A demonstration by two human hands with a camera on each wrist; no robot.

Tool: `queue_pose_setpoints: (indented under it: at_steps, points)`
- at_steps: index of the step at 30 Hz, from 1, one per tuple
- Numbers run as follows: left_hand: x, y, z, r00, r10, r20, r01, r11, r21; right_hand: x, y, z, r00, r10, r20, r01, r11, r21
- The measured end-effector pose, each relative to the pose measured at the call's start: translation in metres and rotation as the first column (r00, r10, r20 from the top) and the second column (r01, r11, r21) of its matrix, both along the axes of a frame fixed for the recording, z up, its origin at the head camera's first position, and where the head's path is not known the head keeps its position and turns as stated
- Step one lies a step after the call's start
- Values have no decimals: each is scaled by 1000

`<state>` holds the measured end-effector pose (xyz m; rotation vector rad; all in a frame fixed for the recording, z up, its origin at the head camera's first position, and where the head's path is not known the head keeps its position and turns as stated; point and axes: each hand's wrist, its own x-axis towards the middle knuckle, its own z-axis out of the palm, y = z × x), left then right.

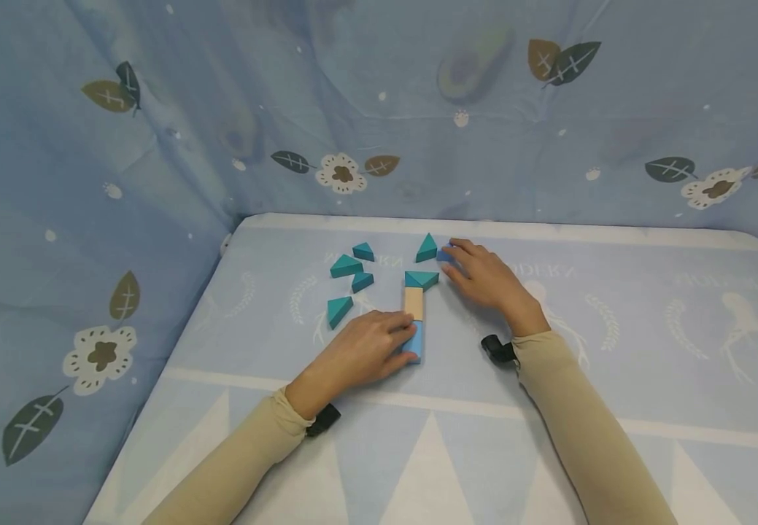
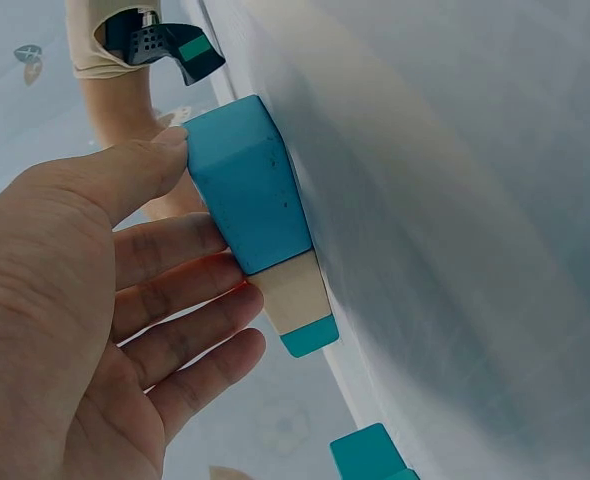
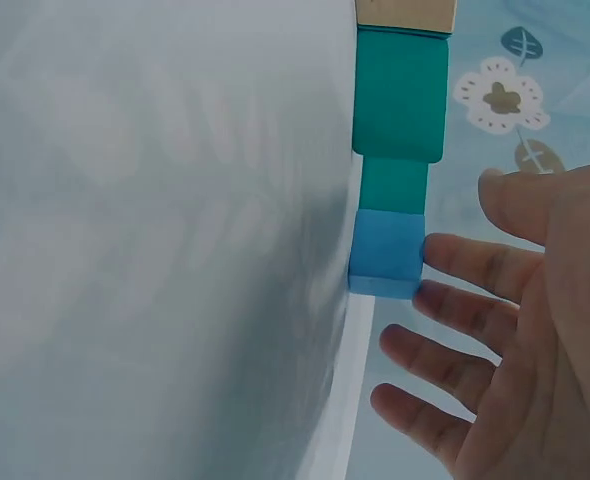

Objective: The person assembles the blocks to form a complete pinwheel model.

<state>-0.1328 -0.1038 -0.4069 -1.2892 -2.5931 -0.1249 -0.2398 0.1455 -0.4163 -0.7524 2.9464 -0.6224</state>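
Note:
My left hand (image 1: 367,346) lies along the left side of a blue block (image 1: 416,343), its thumb at the near end and its fingers extended against the side. That blue block (image 2: 250,185) adjoins a plain wooden block (image 1: 414,302), and teal triangular blocks (image 1: 421,278) continue the row at the far end. At the back, my right hand (image 1: 484,275) has its fingers spread, with fingertips right at a small blue block (image 3: 387,250). Part of this small block is hidden by the fingers in the head view. A teal triangular block (image 1: 427,248) stands just left of it.
Several loose teal triangular blocks lie left of the row, among them one near the left hand (image 1: 339,311) and one farther back (image 1: 363,251). The patterned table cover (image 1: 615,379) meets a hanging blue cloth (image 1: 516,168) behind and at the left.

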Motion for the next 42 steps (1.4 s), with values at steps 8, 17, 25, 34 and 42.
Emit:
queue_pose_setpoints:
  at_steps: [8, 17, 25, 34, 42]
  points:
    - [0, -1, -1, 1000, -3, -9, 3, 1000, 2, 4, -2, 3, 1000, 6, 27, -6, 1000, 3]
    - [1, 0, 0, 1000, -6, -15, 6, 1000, 4, 9, -1, 8, 999, 20, 46, -21, 1000, 16]
    - [2, 0, 1, 1000, -6, -7, 6, 1000, -6, 13, -7, 12, 998, 43, 49, -44, 999, 21]
    - [2, 0, 1, 1000, 1, 9, -1, 1000, -6, 15, -12, 13, 997, 56, 47, -58, 998, 40]
    - [2, 0, 2, 1000, 7, 15, -6, 1000, -21, 16, -16, 11, 997, 74, 31, -76, 996, 48]
